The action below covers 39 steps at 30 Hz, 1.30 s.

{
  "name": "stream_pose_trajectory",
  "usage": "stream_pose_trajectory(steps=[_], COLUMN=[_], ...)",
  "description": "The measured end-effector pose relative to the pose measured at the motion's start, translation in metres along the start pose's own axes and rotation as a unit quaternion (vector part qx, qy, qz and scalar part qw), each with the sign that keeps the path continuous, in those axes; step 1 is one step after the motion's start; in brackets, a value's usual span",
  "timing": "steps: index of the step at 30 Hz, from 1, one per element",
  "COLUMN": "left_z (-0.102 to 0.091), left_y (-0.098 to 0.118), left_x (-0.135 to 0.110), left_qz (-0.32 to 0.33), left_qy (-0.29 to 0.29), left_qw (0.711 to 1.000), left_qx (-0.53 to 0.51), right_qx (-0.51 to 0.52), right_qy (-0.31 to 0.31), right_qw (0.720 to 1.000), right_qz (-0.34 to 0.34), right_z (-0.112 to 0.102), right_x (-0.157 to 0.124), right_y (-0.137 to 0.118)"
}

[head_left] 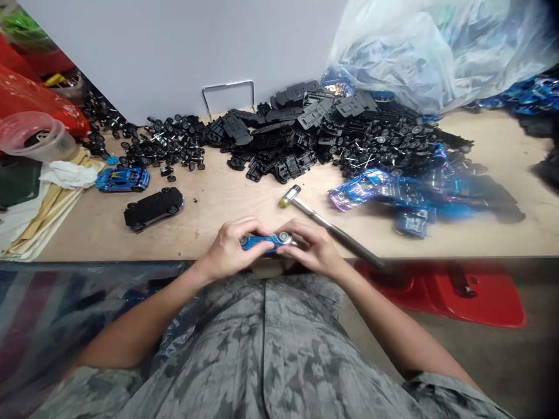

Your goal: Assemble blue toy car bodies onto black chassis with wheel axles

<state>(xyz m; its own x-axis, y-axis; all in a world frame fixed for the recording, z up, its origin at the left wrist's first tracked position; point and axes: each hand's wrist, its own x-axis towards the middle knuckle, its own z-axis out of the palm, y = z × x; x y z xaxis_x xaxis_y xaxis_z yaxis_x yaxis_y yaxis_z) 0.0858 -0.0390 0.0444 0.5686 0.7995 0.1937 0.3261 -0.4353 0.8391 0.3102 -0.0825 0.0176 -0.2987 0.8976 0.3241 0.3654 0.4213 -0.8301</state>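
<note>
Between my two hands, at the table's front edge, is a blue toy car, its side with two wheels turned toward me. My left hand grips one end, and my right hand grips the other with thumb and fingers. A small hammer with a yellow-and-dark head lies just right of my right hand, its handle end over the edge. On the left, a blue toy car rests upright near another car that shows its black underside.
Black car bases form a heap at the back, with wheel axles to the left and more wheels to the right. Shiny blue car shells lie at right, partly smeared. A plastic bag, a clear cup and a red stool are around.
</note>
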Motion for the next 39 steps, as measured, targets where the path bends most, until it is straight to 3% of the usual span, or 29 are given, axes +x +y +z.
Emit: stream_pose_trajectory(steps=[3,6,8,11,13,16,19,21,24,27,30,32,34,36,39], left_z=[0.003,0.008,0.014,0.023,0.025,0.021,0.013,0.01,0.01,0.011,0.012,0.014,0.016,0.016,0.011], left_y=[-0.005,-0.007,-0.004,0.002,0.003,-0.001,-0.007,-0.009,-0.007,-0.002,-0.001,-0.001,-0.003,-0.004,-0.004], left_x=[-0.002,-0.006,-0.006,-0.003,-0.001,-0.001,-0.004,-0.005,-0.004,0.002,0.009,0.011,0.01,0.006,-0.001], left_qz=[-0.011,-0.089,-0.16,-0.241,-0.262,-0.251,-0.204,-0.169,-0.16,-0.194,-0.201,-0.165,-0.116,-0.075,-0.041], left_qy=[0.008,0.126,0.193,0.136,0.115,0.118,0.084,0.065,0.071,0.105,0.151,0.178,0.187,0.18,0.159], left_qw=[1.0,0.981,0.926,0.824,0.799,0.826,0.883,0.914,0.922,0.877,0.84,0.857,0.895,0.93,0.953], left_qx=[-0.008,-0.115,-0.281,-0.494,-0.529,-0.491,-0.415,-0.363,-0.345,-0.427,-0.481,-0.455,-0.387,-0.312,-0.256], right_qx=[-0.011,-0.047,-0.094,-0.172,-0.181,-0.13,-0.055,-0.008,0.03,0.1,0.101,0.073,0.059,0.042,-0.005], right_qy=[0.013,0.085,0.128,0.147,0.135,0.131,0.15,0.134,0.139,0.159,0.124,0.135,0.167,0.179,0.166], right_qw=[1.0,0.995,0.983,0.952,0.948,0.972,0.986,0.991,0.99,0.982,0.986,0.987,0.983,0.982,0.982], right_qz=[-0.006,-0.036,-0.093,-0.205,-0.225,-0.142,-0.041,-0.015,-0.01,-0.004,-0.044,-0.057,-0.042,-0.04,-0.087], right_z=[0.0,0.005,0.013,0.028,0.034,0.028,0.013,0.007,0.007,0.016,0.024,0.024,0.021,0.014,0.007], right_x=[0.0,-0.002,-0.005,-0.007,-0.005,0.002,0.016,0.025,0.031,0.024,0.012,0.01,0.014,0.021,0.028], right_y=[0.0,0.001,0.002,0.004,0.002,-0.006,-0.011,-0.012,-0.01,-0.009,-0.01,-0.012,-0.016,-0.021,-0.027])
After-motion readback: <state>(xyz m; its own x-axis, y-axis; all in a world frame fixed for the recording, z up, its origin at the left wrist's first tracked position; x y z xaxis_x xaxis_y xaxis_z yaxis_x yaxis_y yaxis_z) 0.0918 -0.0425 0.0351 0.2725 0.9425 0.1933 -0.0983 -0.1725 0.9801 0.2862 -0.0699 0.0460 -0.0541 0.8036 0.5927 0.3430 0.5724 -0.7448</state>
